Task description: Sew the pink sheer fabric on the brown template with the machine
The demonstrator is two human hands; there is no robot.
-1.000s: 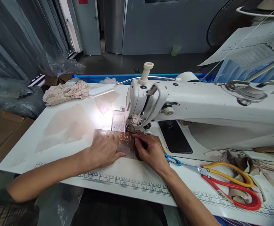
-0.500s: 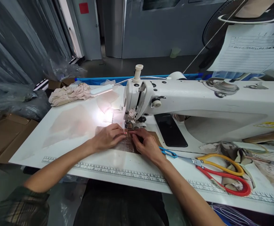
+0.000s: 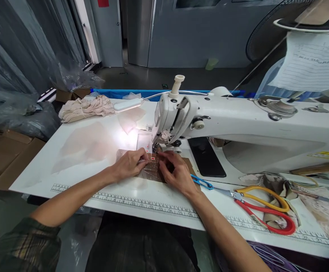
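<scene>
A white sewing machine (image 3: 238, 124) stands on the white table (image 3: 76, 177), its lamp lighting the needle area. In front of the needle lies a clear ruled plate (image 3: 150, 170) with a small red mark, over a brown patch. My left hand (image 3: 130, 164) rests on the plate's left part, its fingers pinched together near the red mark on something I cannot make out. My right hand (image 3: 176, 172) presses on the plate's right side just below the presser foot, fingers curled down and together.
Scissors with red and yellow handles (image 3: 266, 211) and small blue snips (image 3: 201, 183) lie right of my right hand. A heap of cream lace (image 3: 82, 107) sits at the table's far left. Sheer fabric pieces (image 3: 88, 145) lie left of the needle. Cardboard boxes (image 3: 6, 155) stand beside the table.
My left hand went from lying flat on the plate to a pinch close to the needle. The right hand stayed by the presser foot. The camera view shifted slightly.
</scene>
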